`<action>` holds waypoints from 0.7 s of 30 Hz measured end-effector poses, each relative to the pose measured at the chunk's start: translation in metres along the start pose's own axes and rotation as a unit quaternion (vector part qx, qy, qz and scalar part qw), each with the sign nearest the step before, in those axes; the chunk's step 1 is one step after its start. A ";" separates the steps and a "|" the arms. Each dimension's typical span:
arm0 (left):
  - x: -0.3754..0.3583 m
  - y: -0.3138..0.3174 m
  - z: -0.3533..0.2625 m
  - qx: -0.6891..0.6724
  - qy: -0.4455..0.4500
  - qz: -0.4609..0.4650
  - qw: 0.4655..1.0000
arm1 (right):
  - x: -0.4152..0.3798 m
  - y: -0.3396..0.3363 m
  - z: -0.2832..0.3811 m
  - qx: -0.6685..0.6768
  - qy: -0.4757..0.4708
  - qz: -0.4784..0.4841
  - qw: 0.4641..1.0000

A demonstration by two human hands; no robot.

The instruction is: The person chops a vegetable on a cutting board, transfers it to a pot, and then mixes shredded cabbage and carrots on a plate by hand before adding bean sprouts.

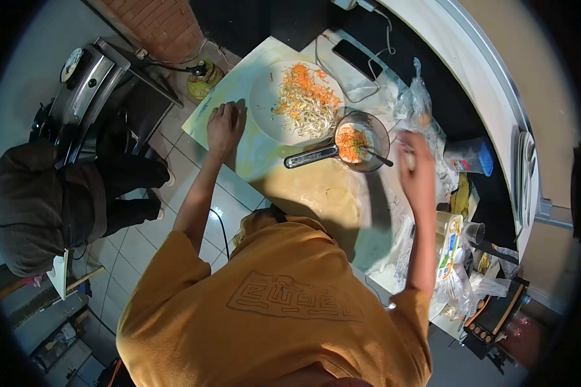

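Observation:
My left hand (pixel 224 131) rests on the table edge beside a large white plate (pixel 261 106), its fingers curled in with nothing visible in them. Shredded carrot (pixel 306 79) and bean sprouts (pixel 314 115) lie on that plate. Close to the plate's near rim stands a pot (pixel 379 132) with a black handle (pixel 311 156). Inside it are a pale mixture topped with orange shreds (pixel 352 143) and a dark-handled utensil (pixel 379 157). To the right of the pot, my right hand (pixel 414 155) is closed around a small pale thing, partly hidden by the fingers and blurred.
A phone (pixel 355 59) with a cable lies at the back. Plastic bags (pixel 418 97), a blue-lidded container (pixel 469 157) and a bottle of yellowish liquid (pixel 447 235) crowd the right side. A person in dark clothes (pixel 29 206) is at the left, near a stove (pixel 93 84).

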State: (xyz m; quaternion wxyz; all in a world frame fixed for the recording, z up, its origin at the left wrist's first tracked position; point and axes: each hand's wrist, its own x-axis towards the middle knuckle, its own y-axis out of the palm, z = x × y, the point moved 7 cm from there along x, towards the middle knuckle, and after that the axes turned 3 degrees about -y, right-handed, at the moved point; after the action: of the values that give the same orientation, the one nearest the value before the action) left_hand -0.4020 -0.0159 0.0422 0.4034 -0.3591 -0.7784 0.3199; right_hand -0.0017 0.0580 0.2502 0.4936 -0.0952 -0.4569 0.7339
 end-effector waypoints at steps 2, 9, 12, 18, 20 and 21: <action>0.000 0.000 0.001 -0.008 -0.005 -0.012 1.000 | 0.042 0.054 0.030 0.100 -0.069 0.148 0.981; 0.003 -0.002 0.001 -0.016 0.002 -0.017 1.000 | 0.125 0.210 0.033 0.078 -0.247 0.342 0.903; 0.002 -0.001 0.004 -0.021 -0.011 -0.014 1.000 | 0.130 0.250 0.034 0.000 -0.351 0.345 0.871; 0.002 0.002 0.010 -0.007 -0.034 0.012 0.999 | 0.131 0.251 0.003 -0.029 -0.355 0.385 0.852; 0.002 0.001 0.008 0.006 -0.022 -0.001 1.000 | 0.136 0.236 -0.003 -0.026 -0.338 0.380 0.860; 0.001 0.002 0.007 0.003 -0.022 0.002 1.000 | 0.138 0.232 -0.006 -0.027 -0.334 0.383 0.861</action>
State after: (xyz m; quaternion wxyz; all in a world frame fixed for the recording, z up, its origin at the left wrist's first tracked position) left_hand -0.4082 -0.0155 0.0379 0.3862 -0.3524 -0.7853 0.3315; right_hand -0.2137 0.1513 0.1123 -0.0114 -0.0249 -0.5415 0.8402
